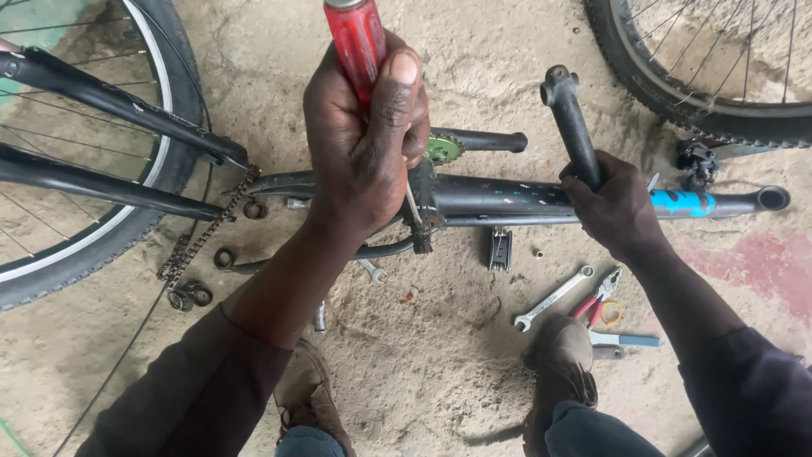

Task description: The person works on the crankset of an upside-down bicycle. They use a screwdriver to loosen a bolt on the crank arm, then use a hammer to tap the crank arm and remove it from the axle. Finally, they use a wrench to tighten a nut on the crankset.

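Screwdriver (357, 46), red-handled, is being gripped tight in the left hand (364, 144), its shaft bearing down at the bottom bracket of the black bicycle frame (507, 199) lying on the floor. The right hand (613, 207) is clasping the seat tube (571, 118), steadying. Next seems to call for firm, straight pressure.

Floor: you stand on a rough concrete floor (440, 372), pale grey-tan, pitted and dusty, with fine grit all over.
Stains: you see a faded reddish patch (744, 271) on the concrete at your right, and a trace of green paint (34, 21) in the upper left corner.
Light: soft, even daylight falls across the ground; shadows are weak and blurred.
Walls, windows, furniture: none show from where you look down; the concrete fills the whole background.
Surface wear: you can make out shallow cracks and darker smudges near the top edge, between the two wheels.
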